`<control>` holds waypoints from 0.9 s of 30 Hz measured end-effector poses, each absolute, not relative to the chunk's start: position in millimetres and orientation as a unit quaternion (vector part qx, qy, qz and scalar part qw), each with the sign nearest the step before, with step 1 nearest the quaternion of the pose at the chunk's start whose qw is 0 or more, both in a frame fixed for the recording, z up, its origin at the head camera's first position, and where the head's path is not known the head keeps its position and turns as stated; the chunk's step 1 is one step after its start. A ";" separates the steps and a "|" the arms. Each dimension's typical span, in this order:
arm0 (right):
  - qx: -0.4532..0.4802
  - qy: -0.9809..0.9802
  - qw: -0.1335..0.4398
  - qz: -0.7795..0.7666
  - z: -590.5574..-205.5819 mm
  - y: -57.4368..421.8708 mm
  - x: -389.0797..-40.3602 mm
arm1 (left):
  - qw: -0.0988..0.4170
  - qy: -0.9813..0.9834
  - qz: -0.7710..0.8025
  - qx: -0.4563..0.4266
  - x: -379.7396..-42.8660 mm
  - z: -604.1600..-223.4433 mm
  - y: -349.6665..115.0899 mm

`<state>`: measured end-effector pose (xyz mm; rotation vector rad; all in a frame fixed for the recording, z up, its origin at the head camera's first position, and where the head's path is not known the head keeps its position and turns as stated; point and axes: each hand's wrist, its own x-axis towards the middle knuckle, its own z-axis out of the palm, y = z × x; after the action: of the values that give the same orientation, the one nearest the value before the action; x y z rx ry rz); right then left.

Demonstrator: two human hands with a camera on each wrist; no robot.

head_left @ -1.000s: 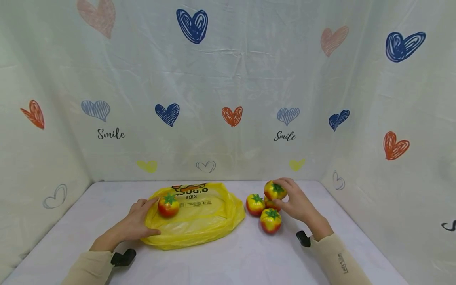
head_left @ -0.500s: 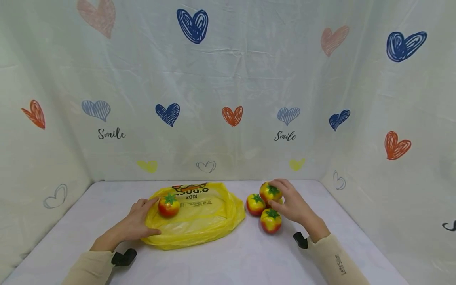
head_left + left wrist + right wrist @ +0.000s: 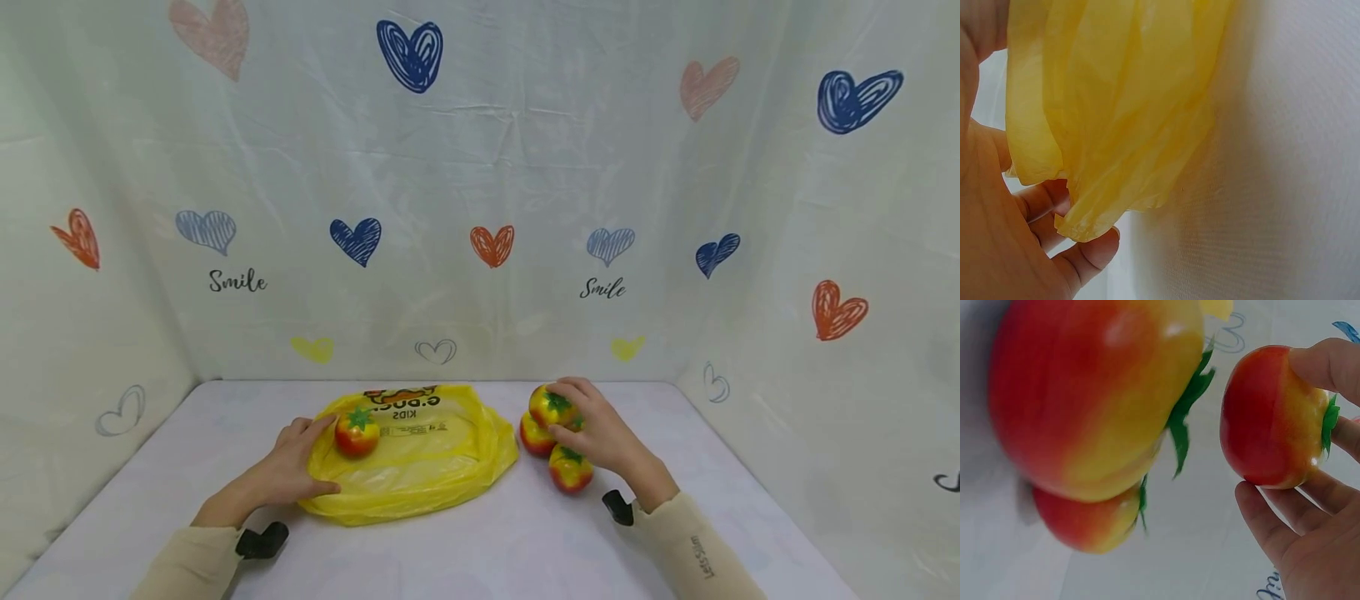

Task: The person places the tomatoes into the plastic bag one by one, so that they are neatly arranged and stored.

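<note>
Holds fruit (image 3: 546,405) in right hand (image 3: 602,432); probably light, slick, best gripped by its sides. Rests left hand (image 3: 281,468), spread wide, against bag (image 3: 420,477).

A white table (image 3: 450,562) carried a yellow bag and a few red-and-yellow tomatoes.
The table's back edge ran straight between its two far corners, and its side edges spread outward toward the front. Left of the middle lay the wrinkled yellow bag (image 3: 431,479), fairly flat, its printed part close to the back edge and its left end well apart from the left edge. Right of the middle sat one tomato (image 3: 533,443), just beside the bag's right end; a second tomato (image 3: 572,475), with green leaves on top, sat close to it, farther from the back edge.
</note>
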<state>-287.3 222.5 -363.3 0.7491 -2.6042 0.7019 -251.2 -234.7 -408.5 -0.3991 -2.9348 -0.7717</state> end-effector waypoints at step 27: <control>0.366 -0.886 0.149 0.242 -362.8 151.1 -294.8 | 0.039 -0.953 -0.259 -0.151 -254.1 -410.2 -239.6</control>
<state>-294.8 151.1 -362.8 1.0520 -2.5477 0.6942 -254.1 -239.6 -410.2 -0.4641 -2.9219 -0.7939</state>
